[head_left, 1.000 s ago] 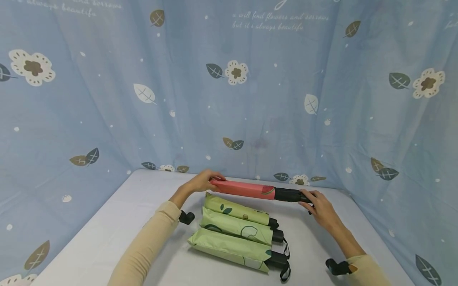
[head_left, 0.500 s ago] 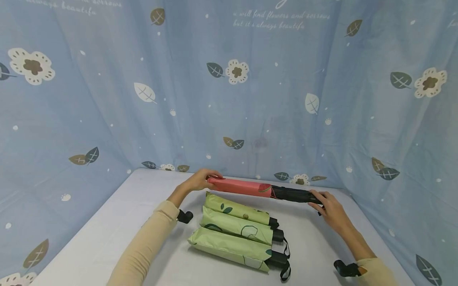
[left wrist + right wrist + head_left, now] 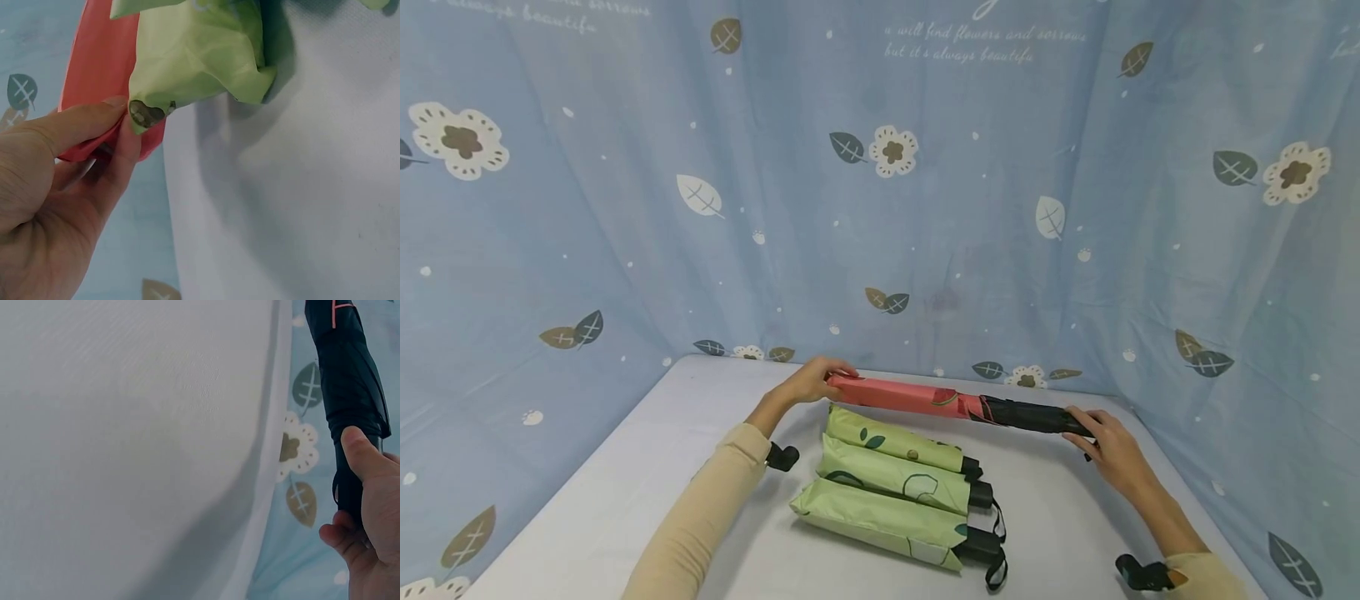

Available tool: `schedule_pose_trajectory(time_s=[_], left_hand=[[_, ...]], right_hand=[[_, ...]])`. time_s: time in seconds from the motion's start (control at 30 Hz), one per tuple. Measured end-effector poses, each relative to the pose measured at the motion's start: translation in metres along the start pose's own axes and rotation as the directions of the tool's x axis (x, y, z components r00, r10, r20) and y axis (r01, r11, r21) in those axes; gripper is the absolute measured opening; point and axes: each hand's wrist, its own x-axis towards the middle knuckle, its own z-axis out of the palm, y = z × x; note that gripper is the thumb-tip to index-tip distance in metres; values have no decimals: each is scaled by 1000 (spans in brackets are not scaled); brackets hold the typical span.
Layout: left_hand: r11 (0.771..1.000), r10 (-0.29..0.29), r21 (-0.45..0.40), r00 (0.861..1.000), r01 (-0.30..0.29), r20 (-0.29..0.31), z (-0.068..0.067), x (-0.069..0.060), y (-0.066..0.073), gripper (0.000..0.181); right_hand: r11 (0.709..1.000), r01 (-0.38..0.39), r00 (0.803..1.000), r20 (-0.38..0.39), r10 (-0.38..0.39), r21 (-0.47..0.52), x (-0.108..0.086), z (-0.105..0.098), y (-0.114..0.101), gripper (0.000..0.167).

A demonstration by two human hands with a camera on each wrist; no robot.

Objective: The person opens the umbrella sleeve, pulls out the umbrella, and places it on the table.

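Apparently at the unsheathing step: holding a black umbrella (image 3: 1030, 416) part-way out of a red sleeve (image 3: 887, 394), near the far edge of the surface (image 3: 715, 367). Pinching the sleeve's end with the left hand (image 3: 808, 381), gripping the dark handle (image 3: 352, 494) with curled fingers of the right hand (image 3: 1112, 454). Next, probably calls for steadying the sleeve and drawing straight toward the right edge, clear of three green umbrellas (image 3: 887, 468).
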Motion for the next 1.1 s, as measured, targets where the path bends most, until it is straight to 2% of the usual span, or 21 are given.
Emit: schedule_pose_trajectory(time_s=[0.2, 0.43, 0.53, 0.87, 1.0, 1.1], left_hand=[[1000, -27, -13, 1000, 27, 0, 1, -1, -6, 41], [998, -55, -20, 998, 56, 16, 4, -2, -14, 37], [997, -70, -28, 997, 71, 14, 4, -3, -16, 35], [1000, -11, 14, 1000, 11, 16, 6, -6, -17, 29], [1000, -29, -3, 999, 29, 30, 5, -6, -16, 29], [999, -46, -20, 998, 47, 47, 5, -6, -18, 30]], right_hand=[[999, -23, 999, 33, 24, -29, -2, -5, 4, 49], [999, 4, 1000, 20, -3, -44, -9, -6, 11, 48], [999, -9, 999, 34, 10, -41, -12, -6, 14, 47], [999, -41, 994, 102, 41, -6, -18, -5, 18, 48], [998, -68, 989, 128, 67, 5, -19, -2, 20, 49], [994, -113, 978, 175, 112, -8, -17, -2, 20, 48]])
